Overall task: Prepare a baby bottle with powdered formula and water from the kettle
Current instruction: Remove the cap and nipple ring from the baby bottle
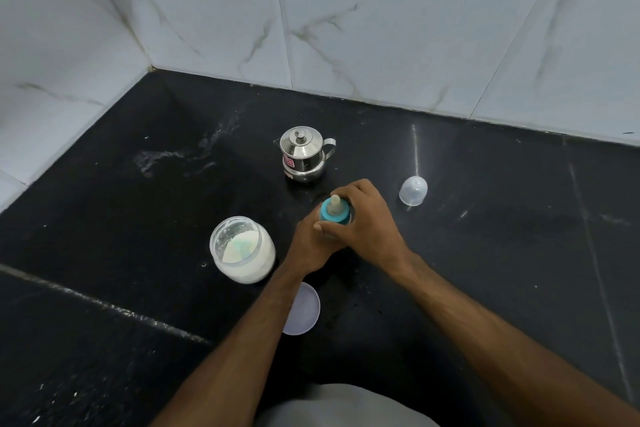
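Head view: baby bottle [331, 218] upright on the black counter [485, 253], body gripped low by the left hand [308, 246], teal collar [334, 215] wrapped by the right hand [363, 218], probably for unscrewing or tightening. Kettle [303, 154] just behind, open formula jar [242, 250] just left with its lid [303, 308] near, clear cap [413, 190] apart on the right; free counter at right, wall corner far behind

The counter [485, 253] looks like polished black stone, glossy, with pale streaks and smears dulling patches of it. The wall tiles [381, 28] are smooth, glazed white with grey marble-like veining. The kettle [304, 155] is shiny stainless steel, mirror-bright on lid and belly. The formula jar [242, 250] is clear plastic or glass, cannot tell which, filmed inside with matt white powder. The jar lid [304, 308] is smooth, pale, translucent plastic. The bottle cap [413, 190] is clear, slightly frosted plastic. The bottle's collar [333, 215] is matt blue plastic; its teat [335, 203] looks like soft, cloudy rubber.
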Tool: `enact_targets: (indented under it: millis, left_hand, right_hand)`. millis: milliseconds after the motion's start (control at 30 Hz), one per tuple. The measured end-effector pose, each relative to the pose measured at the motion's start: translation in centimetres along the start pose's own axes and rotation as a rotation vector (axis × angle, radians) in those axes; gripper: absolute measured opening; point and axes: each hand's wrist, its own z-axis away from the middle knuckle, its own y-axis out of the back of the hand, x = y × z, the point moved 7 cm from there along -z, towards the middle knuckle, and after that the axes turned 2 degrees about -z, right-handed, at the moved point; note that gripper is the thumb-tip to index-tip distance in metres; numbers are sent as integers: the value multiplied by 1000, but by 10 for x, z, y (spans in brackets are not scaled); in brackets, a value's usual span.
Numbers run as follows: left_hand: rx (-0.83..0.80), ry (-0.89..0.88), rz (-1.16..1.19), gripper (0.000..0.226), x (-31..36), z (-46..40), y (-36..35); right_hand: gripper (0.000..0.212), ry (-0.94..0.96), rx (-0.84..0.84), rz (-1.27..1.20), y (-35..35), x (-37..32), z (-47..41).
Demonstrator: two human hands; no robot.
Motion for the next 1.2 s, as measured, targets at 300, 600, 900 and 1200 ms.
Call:
enact_targets:
  millis: [300,600,900,1200]
  left_hand:
    - [-24,25,-17,53,-3,-2,-1]
    - [-44,16,28,48,2,-1,-2]
    - [-47,4,156,47,10,9,9]
    - [-84,37,-91,61,11,2,-1]
  right_hand:
    - [52,75,-148,-38,5,-1,-7]
    - [70,38,-344,-4,4,1,-19]
    - [47,116,-265,140,4,-7,-17]
    - [74,67,-273,302,11,-10,-19]
